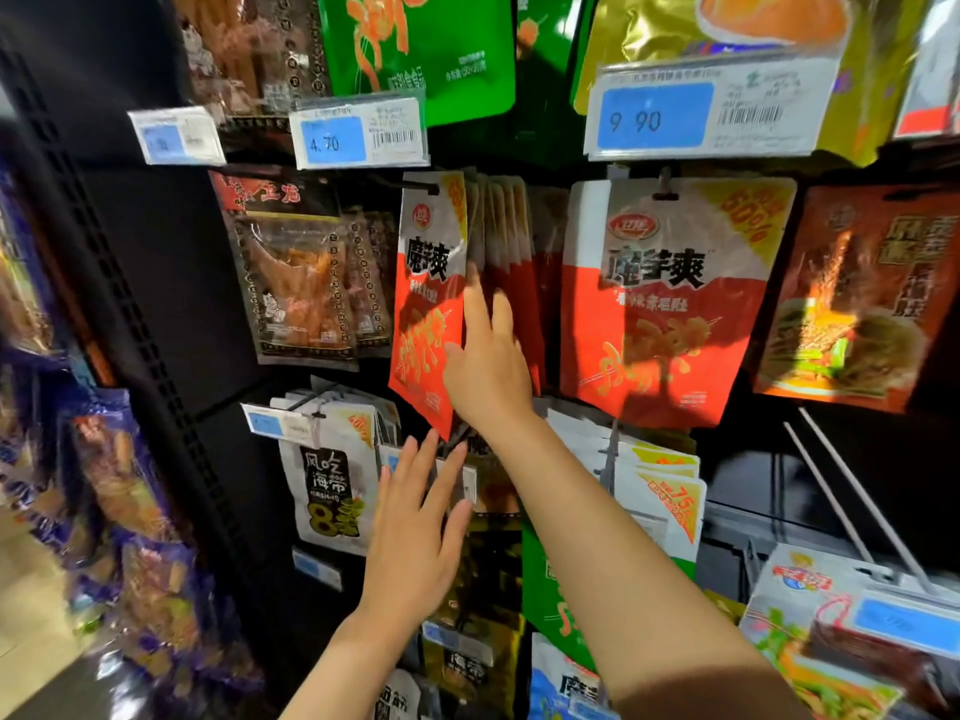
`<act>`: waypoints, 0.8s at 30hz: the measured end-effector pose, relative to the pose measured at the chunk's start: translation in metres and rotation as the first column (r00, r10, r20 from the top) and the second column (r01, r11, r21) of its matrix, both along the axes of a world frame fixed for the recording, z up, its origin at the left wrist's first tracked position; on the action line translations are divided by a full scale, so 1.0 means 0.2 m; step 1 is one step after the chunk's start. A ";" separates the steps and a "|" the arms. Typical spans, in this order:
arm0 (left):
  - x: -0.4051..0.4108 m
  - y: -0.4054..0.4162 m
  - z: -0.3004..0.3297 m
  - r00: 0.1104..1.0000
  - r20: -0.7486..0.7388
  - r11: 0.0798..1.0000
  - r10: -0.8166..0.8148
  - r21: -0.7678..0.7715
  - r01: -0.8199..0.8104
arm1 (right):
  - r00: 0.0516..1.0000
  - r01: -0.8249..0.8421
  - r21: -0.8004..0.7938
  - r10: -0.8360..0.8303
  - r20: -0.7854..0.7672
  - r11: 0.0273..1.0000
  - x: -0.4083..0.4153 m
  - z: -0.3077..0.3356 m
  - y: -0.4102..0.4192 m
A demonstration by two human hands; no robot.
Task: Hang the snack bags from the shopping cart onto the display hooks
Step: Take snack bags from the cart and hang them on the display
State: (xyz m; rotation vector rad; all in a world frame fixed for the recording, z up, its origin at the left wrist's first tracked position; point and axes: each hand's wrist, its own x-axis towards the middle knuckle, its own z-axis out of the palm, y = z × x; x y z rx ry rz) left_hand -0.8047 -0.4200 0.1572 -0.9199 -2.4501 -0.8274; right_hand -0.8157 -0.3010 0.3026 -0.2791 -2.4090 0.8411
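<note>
Head view, at a snack display: my right hand reaches up with fingers extended and relaxed, grasping nothing, its fingertips pressed against the row of red-and-silver snack bags hanging on a display hook near the middle of the rack. The front bag of that row swings out to the left, tilted, its lower corner pointing down toward my left hand. That hand is raised below with fingers spread and straight, holding nothing; its fingertips lie over a price tag on the row beneath, and I cannot tell whether they touch it.

To the right of the row hangs a matching, larger red-and-silver bag on its own hook, and beyond it, toward the rack's right edge, a dark bag with an orange flame picture. To the left hangs a clear-windowed bag of brown strips. Above, blue price labels read 4.70 and 9.90, under a green bag and a gold bag. Below left hangs a white seaweed bag with black characters. Purple bags line the blurred left edge of the frame. Two bare hook rods jut out at lower right.
</note>
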 end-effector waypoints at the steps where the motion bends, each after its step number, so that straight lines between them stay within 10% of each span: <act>1: 0.00 0.00 0.00 1.000 0.005 1.000 -0.004 0.001 0.004 | 1.000 -0.002 0.002 0.002 0.012 1.000 0.00 0.00 0.01; 16: 0.18 0.24 0.16 0.940 -0.147 0.905 -0.309 0.259 0.338 | 0.988 0.132 -0.159 -0.143 -0.062 0.978 0.50 -0.06 0.24; 24: 0.94 0.81 0.20 0.619 0.066 0.606 -0.783 0.308 0.733 | 0.809 0.534 -0.353 -0.586 -0.050 0.768 1.59 -0.22 0.65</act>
